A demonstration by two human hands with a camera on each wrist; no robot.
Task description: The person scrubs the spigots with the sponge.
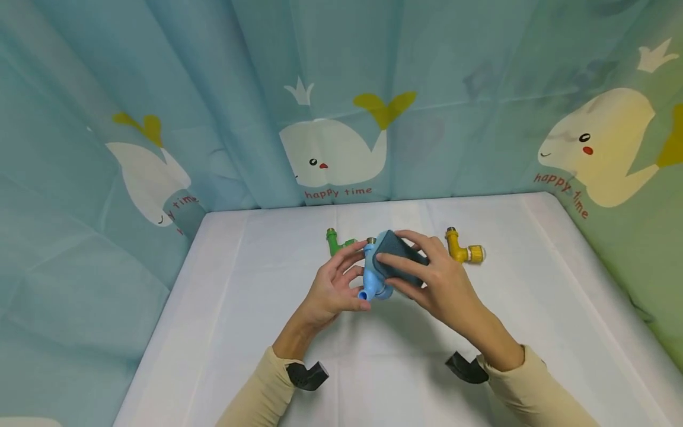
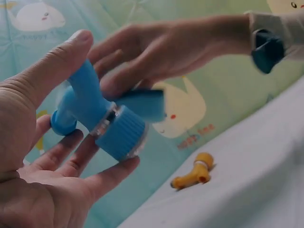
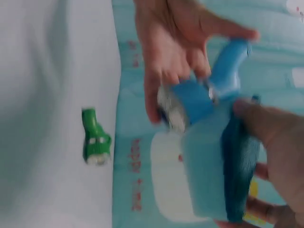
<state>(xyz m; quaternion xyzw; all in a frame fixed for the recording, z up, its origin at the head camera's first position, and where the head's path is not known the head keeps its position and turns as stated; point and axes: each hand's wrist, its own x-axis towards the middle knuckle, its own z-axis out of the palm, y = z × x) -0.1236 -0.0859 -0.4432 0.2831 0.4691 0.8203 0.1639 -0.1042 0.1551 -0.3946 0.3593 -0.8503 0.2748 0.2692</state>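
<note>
Holding blue tap point(image 1: 369, 274): left hand point(image 1: 332, 292), fingers bent round it above the table point(image 1: 235, 332)
Sponge point(image 1: 397, 254): pinched by right hand point(image 1: 447, 286), against the blue tap
Green tap point(image 1: 332, 242), yellow tap point(image 1: 455, 248): on the table

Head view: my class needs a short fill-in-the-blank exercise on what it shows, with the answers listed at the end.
1. The right hand holds a sponge, while the left hand holds a tap coloured ____.
2. On the table, seen in the head view, the green tap lies to the ____ of the yellow tap.
3. Under the middle whale, the red words printed read "happy ____".

Missing words: blue; left; time.
</note>
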